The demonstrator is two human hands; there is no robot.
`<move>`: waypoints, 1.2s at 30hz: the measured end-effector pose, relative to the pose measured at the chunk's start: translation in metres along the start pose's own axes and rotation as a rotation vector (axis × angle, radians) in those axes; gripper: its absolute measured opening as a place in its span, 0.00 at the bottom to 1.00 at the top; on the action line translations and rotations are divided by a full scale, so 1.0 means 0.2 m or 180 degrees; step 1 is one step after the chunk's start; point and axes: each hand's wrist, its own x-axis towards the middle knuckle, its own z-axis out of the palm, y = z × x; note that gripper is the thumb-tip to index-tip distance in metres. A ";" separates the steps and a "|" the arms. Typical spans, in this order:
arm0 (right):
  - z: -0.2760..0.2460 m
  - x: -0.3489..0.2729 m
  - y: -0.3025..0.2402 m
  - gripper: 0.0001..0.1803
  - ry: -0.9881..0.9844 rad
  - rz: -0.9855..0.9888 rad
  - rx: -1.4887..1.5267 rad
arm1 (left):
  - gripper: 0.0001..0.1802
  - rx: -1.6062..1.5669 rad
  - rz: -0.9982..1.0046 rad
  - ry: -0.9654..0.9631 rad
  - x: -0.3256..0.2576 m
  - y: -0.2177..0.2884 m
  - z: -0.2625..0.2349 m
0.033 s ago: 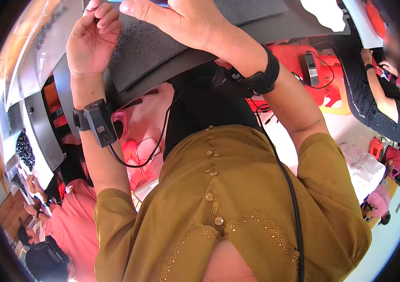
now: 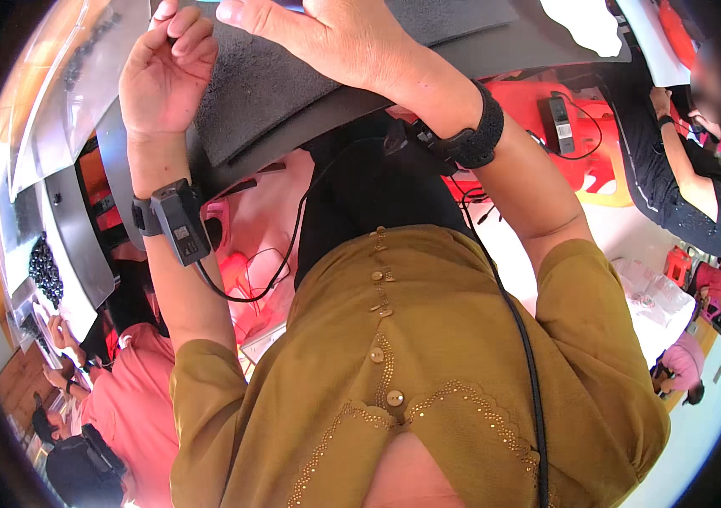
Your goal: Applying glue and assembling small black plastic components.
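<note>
My left hand (image 2: pixel 167 80) is raised at the upper left, palm side showing and fingers curled in. Its fingertips reach the picture's upper edge, so anything pinched there cannot be made out. Over the dark grey mat (image 2: pixel 259 93), my right hand (image 2: pixel 348 42) points its thumb toward the left hand. A strip of a smooth blue thing (image 2: pixel 291 5) shows beside that thumb; the rest of it and the right fingers are cut off by the edge. The mat lies on a dark table (image 2: pixel 335 114). Each wrist wears a black strap with a small box and a cable.
White material (image 2: pixel 585 25) lies on the table at the upper right. A red stool (image 2: pixel 585 140) stands below it, near a seated person in black (image 2: pixel 674 169). A person in pink (image 2: pixel 136 406) works at the lower left, by a pile of small black pieces (image 2: pixel 44 269).
</note>
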 end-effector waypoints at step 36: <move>-0.12 0.07 -0.18 0.16 -0.0343 0.0736 0.0726 | 0.16 0.0967 0.0564 -0.0488 -0.35 0.14 0.55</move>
